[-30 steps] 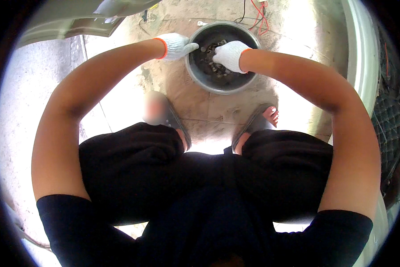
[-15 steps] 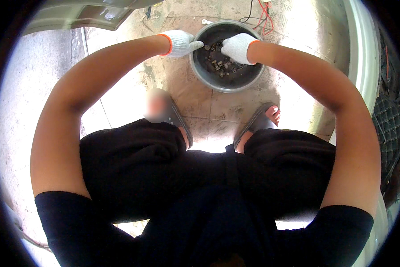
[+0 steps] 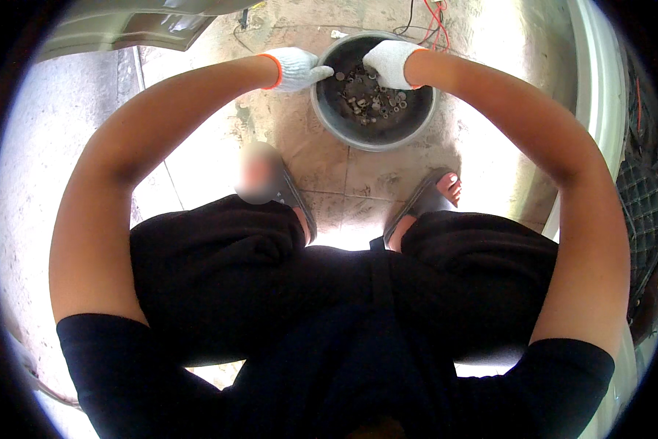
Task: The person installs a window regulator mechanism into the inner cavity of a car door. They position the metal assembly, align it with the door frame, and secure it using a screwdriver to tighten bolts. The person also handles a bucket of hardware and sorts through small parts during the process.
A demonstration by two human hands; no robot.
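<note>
A round grey basin (image 3: 336, 132) stands on the floor between and beyond my feet. Small metal pieces (image 3: 364, 104), some ring-shaped like nuts or washers, lie loose on its bottom. My left hand (image 3: 297, 69), in a white knit glove with an orange cuff, grips the basin's left rim, its thumb lying over the edge. Inside the far right part of the basin is my right hand (image 3: 391, 64), gloved the same way. Its fingers are curled down over the pieces, and whatever they hold is hidden beneath the glove.
Red and black wires (image 3: 438, 25) lie beyond the basin on the tiled floor (image 3: 329, 175). A pale panel (image 3: 138, 29) juts in at the upper left. A pale sill (image 3: 588, 110) runs along the right, beside a dark quilted mat (image 3: 640, 201).
My right hand has shifted slightly away from me within the basin, uncovering more of the metal pieces, some of which lie differently. My left hand stays on the rim.
</note>
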